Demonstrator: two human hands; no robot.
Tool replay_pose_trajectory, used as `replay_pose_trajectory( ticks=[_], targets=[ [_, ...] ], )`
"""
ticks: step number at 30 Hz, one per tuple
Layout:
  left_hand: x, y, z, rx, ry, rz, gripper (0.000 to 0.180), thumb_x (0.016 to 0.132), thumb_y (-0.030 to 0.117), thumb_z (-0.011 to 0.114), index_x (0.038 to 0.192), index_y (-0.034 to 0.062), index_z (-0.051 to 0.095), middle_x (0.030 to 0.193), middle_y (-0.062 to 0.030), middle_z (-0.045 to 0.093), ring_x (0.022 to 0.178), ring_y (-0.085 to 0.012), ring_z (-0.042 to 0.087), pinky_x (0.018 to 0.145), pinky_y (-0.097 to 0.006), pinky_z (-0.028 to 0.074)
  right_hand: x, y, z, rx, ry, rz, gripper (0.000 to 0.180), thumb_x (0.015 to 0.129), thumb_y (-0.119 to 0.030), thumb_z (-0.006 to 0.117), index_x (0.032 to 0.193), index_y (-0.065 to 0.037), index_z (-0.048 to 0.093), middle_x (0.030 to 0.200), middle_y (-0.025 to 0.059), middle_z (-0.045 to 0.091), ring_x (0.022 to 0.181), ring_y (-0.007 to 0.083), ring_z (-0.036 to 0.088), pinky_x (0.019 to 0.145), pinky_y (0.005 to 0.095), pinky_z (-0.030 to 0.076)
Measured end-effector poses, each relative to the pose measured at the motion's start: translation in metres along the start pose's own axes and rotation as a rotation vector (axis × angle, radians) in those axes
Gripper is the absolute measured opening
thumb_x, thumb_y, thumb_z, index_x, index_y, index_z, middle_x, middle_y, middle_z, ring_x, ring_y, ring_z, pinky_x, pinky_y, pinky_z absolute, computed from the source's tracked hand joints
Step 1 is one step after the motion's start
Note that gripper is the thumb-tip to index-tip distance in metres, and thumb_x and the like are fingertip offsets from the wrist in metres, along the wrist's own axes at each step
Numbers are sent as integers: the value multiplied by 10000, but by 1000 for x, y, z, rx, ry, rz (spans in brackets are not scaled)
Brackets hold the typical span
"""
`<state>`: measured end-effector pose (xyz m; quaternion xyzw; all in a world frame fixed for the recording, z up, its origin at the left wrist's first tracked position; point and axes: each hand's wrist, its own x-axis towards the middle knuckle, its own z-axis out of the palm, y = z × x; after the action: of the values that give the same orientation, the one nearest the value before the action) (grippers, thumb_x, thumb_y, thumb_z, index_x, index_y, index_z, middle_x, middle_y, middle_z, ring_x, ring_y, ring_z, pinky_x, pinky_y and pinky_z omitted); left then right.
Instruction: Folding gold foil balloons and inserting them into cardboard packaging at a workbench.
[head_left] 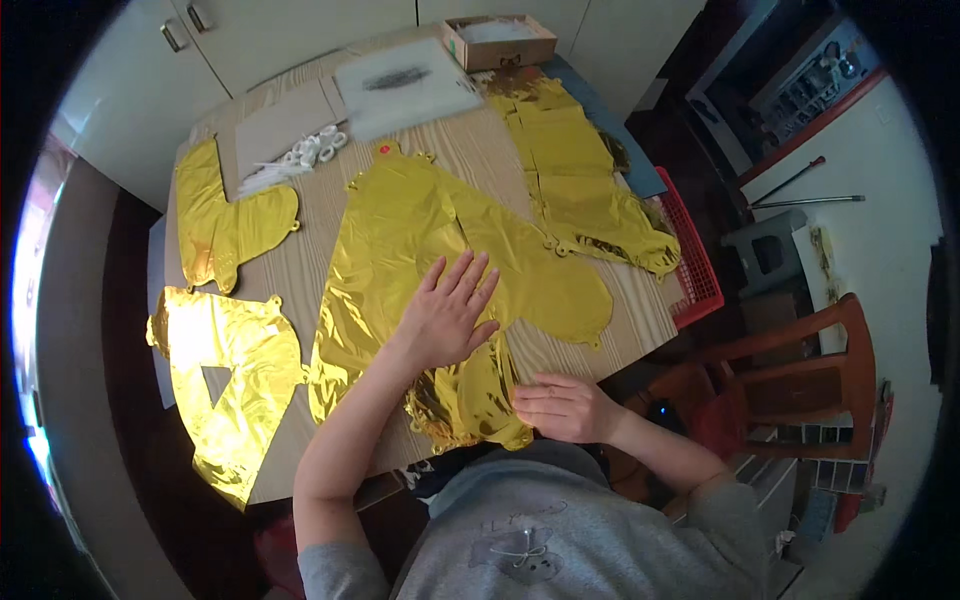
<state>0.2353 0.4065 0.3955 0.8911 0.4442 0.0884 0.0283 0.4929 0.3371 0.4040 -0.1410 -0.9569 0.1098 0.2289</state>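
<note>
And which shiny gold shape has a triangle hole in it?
The lower-left gold shape: its triangle hole sets it apart. The upper-left shape, the upper-right foil and the big middle shape under the left hand show none.

Pale cabinet doors [290,50] with metal handles [170,37] run from ten to twelve o'clock behind the wood-grain table [635,320]. A bright strip [36,215] at nine is perhaps a window. Between two and three rises a white wall [885,190]; between three and four, a brown wooden chair [858,350].
</note>
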Motion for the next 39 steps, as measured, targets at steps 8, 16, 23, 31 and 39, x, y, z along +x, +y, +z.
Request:
replay_pose_trajectory(
  ticks=[8,16,23,31,39],
  targets=[
    [1,1,0,12,-3,-41,699,940,469,431,1453,13,296,1503,-221,294,1414,-358,244,1149,-508,168,14,29,-30,206,-133,119,601,855,-452,625,1303,-66,521,1349,146,511,1289,298,458,1084,493,334],
    [3,-11,-4,27,0,-130,771,934,505,435,1424,-72,288,1496,-232,300,1420,-344,234,1158,-466,171,66,106,-4,-135,-159,219,613,880,-391,579,1379,-68,430,1452,129,407,1374,288,338,1139,478,240],
    [-6,-8,-8,15,-34,-153,785,930,517,444,1421,-77,297,1505,-236,277,1429,-334,217,1159,-471,163,63,95,6,-148,-236,241,600,926,-461,487,1404,-104,425,1476,113,379,1396,270,301,1150,480,205],
    [-7,-1,-8,-23,-35,-129,771,938,517,432,1424,-68,306,1508,-224,279,1431,-329,212,1165,-470,151,49,79,-13,-148,-97,368,560,855,-358,623,1307,-56,491,1385,152,453,1330,314,381,1076,487,323],
    [-3,-10,-7,-34,-4,-115,750,930,494,464,1419,-57,321,1491,-221,316,1419,-339,238,1162,-467,175,20,61,-35,-232,62,798,676,758,-315,758,1292,-26,461,1236,202,495,1139,369,502,926,475,440]
  ],
)
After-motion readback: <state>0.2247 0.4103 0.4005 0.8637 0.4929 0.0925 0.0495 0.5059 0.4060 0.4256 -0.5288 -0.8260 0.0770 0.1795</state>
